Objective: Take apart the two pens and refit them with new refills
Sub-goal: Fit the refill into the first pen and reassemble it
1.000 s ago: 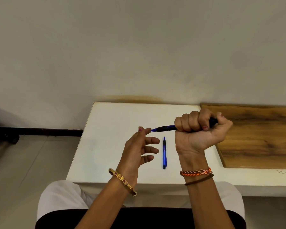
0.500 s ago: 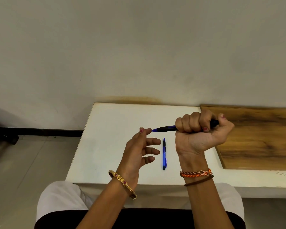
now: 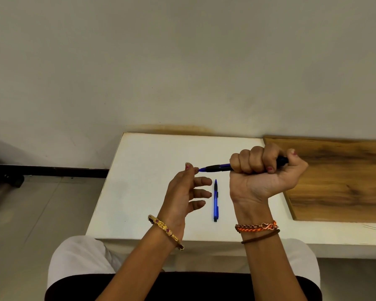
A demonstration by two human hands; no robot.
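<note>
Fronting a bare wall, white table; right hand fisted around pen, left hand loosely spread.

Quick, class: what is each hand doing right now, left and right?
Left hand: open, fingers spread, fingertips at the tip of the held pen.
Right hand: closed in a fist round that pen.

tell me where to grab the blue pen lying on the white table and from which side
Pinch the blue pen across its blue barrel, near the middle, coming straight down from above. It lies flat on the white table, dark tip pointing to the wall, with bare surface on both long sides between the left hand and right hand.
</note>
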